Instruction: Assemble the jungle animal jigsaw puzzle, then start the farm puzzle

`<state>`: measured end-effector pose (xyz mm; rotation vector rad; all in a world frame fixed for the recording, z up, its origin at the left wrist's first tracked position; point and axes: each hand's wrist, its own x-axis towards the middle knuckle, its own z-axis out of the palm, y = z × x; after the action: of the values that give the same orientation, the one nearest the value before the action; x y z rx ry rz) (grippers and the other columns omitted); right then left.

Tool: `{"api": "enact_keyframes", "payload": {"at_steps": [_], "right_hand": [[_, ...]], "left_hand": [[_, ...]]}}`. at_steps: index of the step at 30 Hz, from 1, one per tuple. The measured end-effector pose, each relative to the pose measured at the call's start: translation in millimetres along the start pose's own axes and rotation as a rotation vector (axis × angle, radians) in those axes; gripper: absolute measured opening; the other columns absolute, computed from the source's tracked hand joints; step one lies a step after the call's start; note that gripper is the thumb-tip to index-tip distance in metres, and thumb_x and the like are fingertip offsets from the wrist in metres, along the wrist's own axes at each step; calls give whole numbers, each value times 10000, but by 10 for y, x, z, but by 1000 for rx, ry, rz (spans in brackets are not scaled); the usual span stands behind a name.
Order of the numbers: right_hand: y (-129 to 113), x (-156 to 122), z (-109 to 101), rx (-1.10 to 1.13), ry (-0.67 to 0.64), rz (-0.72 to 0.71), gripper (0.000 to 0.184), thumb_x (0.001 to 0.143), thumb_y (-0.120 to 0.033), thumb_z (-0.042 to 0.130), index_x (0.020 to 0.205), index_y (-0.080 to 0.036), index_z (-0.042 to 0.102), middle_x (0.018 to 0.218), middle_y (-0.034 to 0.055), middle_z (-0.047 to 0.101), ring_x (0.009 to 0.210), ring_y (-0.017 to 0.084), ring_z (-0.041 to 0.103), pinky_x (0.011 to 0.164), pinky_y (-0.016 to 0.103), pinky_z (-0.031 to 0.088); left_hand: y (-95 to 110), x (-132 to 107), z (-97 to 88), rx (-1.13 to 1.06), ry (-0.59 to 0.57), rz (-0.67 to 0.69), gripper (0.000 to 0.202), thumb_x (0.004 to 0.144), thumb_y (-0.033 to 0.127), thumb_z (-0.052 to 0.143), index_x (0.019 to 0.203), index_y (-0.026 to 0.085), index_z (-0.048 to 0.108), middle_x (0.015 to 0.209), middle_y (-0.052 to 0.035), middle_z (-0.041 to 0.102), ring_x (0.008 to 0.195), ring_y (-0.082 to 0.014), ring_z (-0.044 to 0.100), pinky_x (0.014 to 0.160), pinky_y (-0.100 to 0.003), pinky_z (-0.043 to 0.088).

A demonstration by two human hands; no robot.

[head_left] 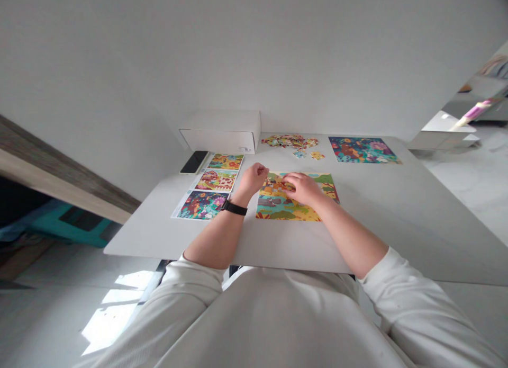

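A colourful jigsaw puzzle (pixel 273 209), showing animals and trees, lies flat on the table before me. My right hand (pixel 304 189) rests over its upper middle. The thumb and fingers are bent down round a small orange patch that looks like a puzzle piece; they partly cover it. At the puzzle's upper left corner, my left hand (pixel 253 180) is raised a little with its fingers curled in. Whether anything is inside them I cannot make out. A black band (pixel 235 207) circles my left wrist.
Left of the puzzle lies a sheet with three pictures (pixel 214 180), beside a phone (pixel 194 162). Behind stand a white box (pixel 222 135), a heap of puzzle pieces (pixel 291 141) and two loose pieces (pixel 317 155). A dark blue puzzle (pixel 363 150) lies at the back right of the table (pixel 416 214).
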<state>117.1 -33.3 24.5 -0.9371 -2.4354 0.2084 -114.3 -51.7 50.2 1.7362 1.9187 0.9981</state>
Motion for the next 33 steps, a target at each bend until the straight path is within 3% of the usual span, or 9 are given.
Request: {"api": "enact_keyframes", "payload": {"at_steps": [4, 10, 24, 33], "right_hand": [[52, 23, 109, -10, -106, 27, 332, 920, -226, 734, 1250, -232, 765, 1359, 93, 747, 1258, 271, 685, 1118, 441, 523], [60, 34, 167, -29, -96, 25, 293, 918, -224, 735, 1206, -231, 788, 1353, 94, 751, 1218, 278, 696, 1116, 453, 512], [92, 89, 218, -21, -105, -12, 255, 927, -222, 718, 1173, -223, 790, 1319, 96, 767, 1221, 280, 690, 1119, 464, 485], [97, 82, 217, -18, -121, -12, 268, 946, -210, 687, 1174, -261, 818, 1315, 81, 766, 1195, 281, 686, 1116, 484, 478]], "left_hand": [[-60, -7, -16, 117, -61, 30, 160, 935, 307, 681, 1048, 207, 733, 886, -49, 764, 801, -199, 679, 731, -280, 460], [-157, -8, 80, 277, -175, 32, 329, 948, 375, 700, 1225, 198, 714, 1017, -105, 796, 963, -263, 730, 787, -304, 483], [-114, -27, 108, 391, -227, 40, 440, 964, 375, 675, 1360, 182, 655, 1158, -146, 788, 1090, -294, 735, 891, -335, 524], [-118, -21, 111, 402, -237, 34, 445, 973, 375, 666, 1372, 178, 654, 1166, -149, 789, 1082, -298, 738, 860, -335, 526]]}}
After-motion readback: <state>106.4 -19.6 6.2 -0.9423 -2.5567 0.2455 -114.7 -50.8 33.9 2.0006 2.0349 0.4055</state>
